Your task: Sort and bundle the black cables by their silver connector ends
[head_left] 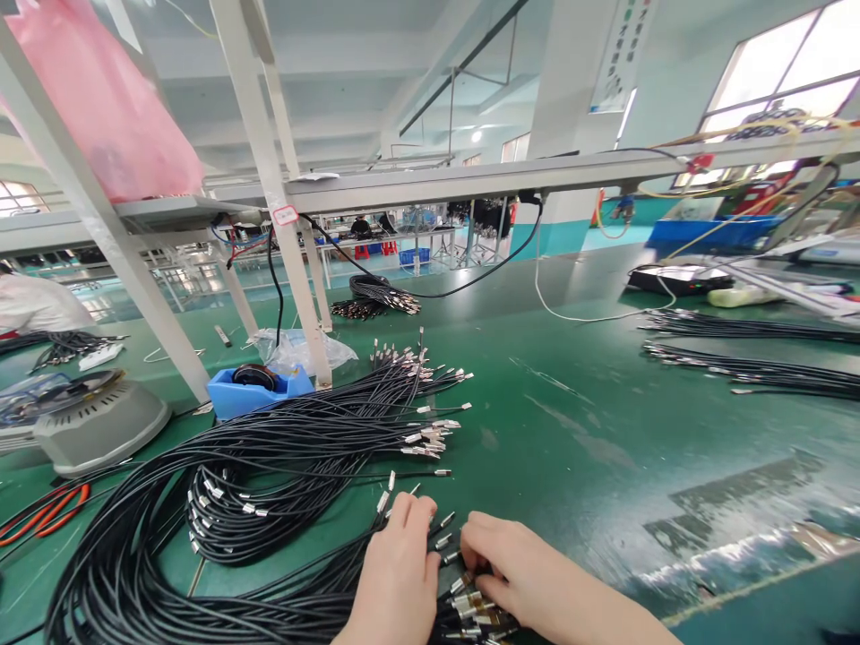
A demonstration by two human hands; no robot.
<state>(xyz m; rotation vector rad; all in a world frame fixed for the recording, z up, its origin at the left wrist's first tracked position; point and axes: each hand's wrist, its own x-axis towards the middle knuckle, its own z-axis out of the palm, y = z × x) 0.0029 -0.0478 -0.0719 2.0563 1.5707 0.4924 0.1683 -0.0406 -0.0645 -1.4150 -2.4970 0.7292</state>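
My left hand [398, 573] is closed over the black cables [322, 587] at the front of the bench, its thumb pressed in beside the fingers. Just to its right, my right hand [517, 573] has its fingers curled in a pinch at the silver connector ends [470, 605]. The fingertips partly hide the connector they touch. Several metal tips stick out between and behind the two hands. A larger bundle of black cables [269, 439] loops around the left, with its metal ends [430, 437] pointing right.
A blue tape dispenser [259, 391] stands behind the bundle, near a white shelf post [279, 179]. Grey round equipment [100, 421] and orange-handled tool [50, 515] lie left. More cables [759, 367] lie on the right of the green bench [571, 448]. A person's sleeve [40, 303] shows far left.
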